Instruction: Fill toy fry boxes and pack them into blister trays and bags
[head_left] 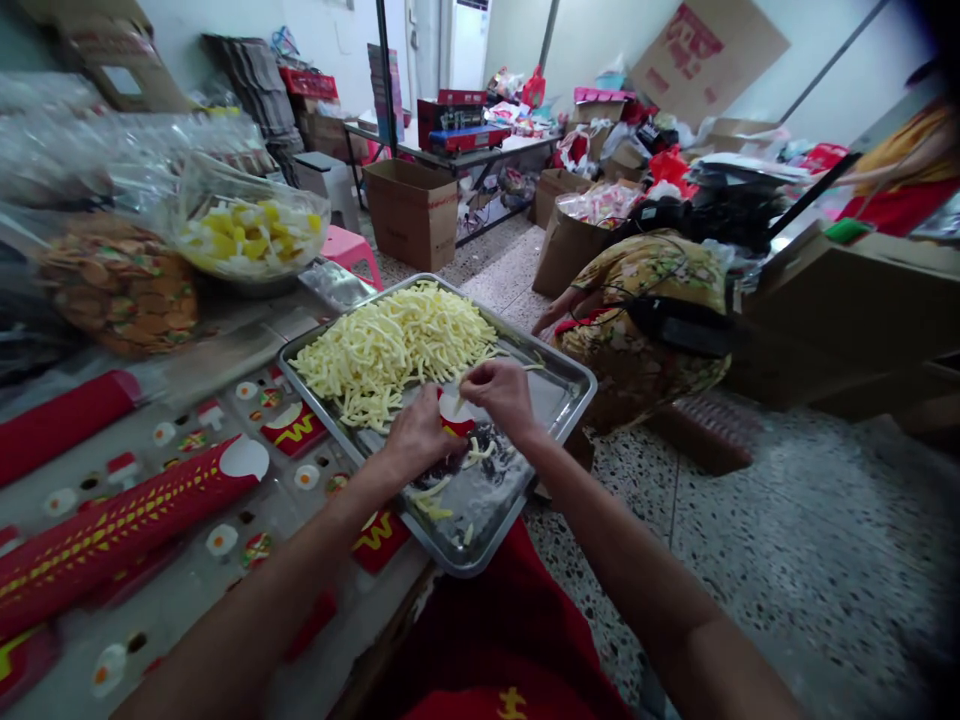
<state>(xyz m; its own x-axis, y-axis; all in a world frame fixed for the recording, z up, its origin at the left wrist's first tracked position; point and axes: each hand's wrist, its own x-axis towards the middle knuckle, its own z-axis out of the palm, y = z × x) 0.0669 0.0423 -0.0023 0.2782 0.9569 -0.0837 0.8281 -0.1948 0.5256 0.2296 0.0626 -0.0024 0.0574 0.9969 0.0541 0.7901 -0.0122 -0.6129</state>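
Observation:
A metal tray (551,400) holds a large heap of pale yellow, fry-shaped sticks (405,335) toward its far side, with a few loose ones near the front. Over the tray, my left hand (421,432) is closed on a small red fry carton (456,415) with a white inside. My right hand (501,395) pinches a pale stick at the carton's mouth. On the table to the left lies a long nested stack of red cartons (127,515). Single red cartons with a yellow mark, such as the flat carton (292,428), lie beside the tray.
Left of the tray, clear moulded sheets hold small food-shaped pieces (221,540). Behind them stand a bag of orange-brown discs (116,285) and a bowl of yellow and white pieces (251,235). A person in a patterned top (645,300) bends down close to the tray's right. Cardboard boxes (412,212) stand on the floor.

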